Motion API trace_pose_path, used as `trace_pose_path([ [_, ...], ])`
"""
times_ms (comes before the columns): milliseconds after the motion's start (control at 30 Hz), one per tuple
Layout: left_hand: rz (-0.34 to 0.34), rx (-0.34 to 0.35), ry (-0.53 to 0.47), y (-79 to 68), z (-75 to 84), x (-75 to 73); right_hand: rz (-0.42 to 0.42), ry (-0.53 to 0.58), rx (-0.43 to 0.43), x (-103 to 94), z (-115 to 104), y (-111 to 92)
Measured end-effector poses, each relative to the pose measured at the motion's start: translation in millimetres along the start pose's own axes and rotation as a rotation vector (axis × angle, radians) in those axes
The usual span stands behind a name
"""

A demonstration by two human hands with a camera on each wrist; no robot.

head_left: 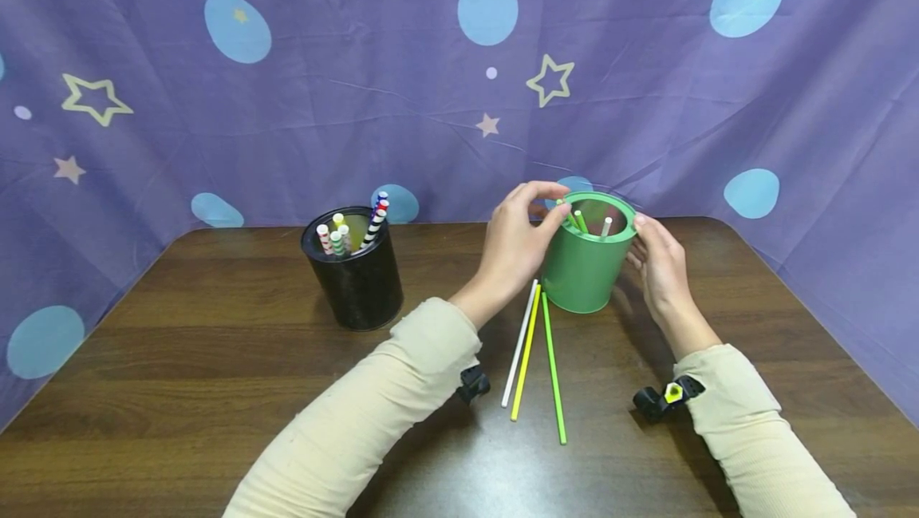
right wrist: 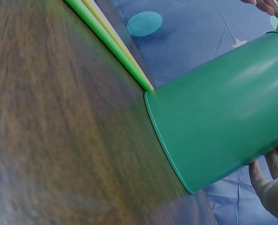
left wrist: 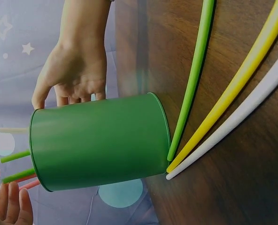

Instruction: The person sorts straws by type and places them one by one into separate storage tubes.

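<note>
On the right of the table stands a green can (head_left: 583, 274) with several thin sticks in it. At its rim, my left hand (head_left: 511, 239) pinches the top of a green stick (left wrist: 18, 176) between thumb and fingers. My right hand (head_left: 662, 266) holds the can's right side, thumb at the rim and fingers against the wall. Inside, a white stick (head_left: 606, 227) and another green stick (head_left: 581, 221) lean. In front of the can lie a white stick (head_left: 520, 345), a yellow stick (head_left: 526, 353) and a green stick (head_left: 554, 369), their far ends close to its base.
A black can (head_left: 362, 290) stands on the left of the brown wooden table (head_left: 215, 390), holding several patterned sticks (head_left: 375, 227). Behind the table hangs a purple cloth (head_left: 373, 71) with stars and blue dots.
</note>
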State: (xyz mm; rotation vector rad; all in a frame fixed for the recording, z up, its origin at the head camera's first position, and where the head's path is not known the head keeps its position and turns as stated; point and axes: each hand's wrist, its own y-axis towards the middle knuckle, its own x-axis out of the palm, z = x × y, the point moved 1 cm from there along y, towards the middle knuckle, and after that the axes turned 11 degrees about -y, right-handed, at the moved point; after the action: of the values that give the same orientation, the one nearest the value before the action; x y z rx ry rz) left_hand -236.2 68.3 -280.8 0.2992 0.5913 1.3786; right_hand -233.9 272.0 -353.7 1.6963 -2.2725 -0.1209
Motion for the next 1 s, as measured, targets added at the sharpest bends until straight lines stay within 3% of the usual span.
trace_pose_path([
  [333,-0.011,0.014,-0.06,-2.3,-3.7,-6.9,0.0,-0.002,0.001,0.5,-1.0,-0.5],
  [733,-0.051,0.015,-0.016,-20.1,-8.5,-23.0,0.002,-0.008,0.006,1.0,-0.8,-0.9],
  [867,-0.094,-0.016,0.001,-26.7,-10.1,-27.0,0.002,-0.005,0.004,1.2,-0.8,-0.5],
  [1000,-0.185,-0.096,0.046,-32.5,-13.3,-29.6,0.007,-0.001,0.009,0.9,-0.9,-0.8],
])
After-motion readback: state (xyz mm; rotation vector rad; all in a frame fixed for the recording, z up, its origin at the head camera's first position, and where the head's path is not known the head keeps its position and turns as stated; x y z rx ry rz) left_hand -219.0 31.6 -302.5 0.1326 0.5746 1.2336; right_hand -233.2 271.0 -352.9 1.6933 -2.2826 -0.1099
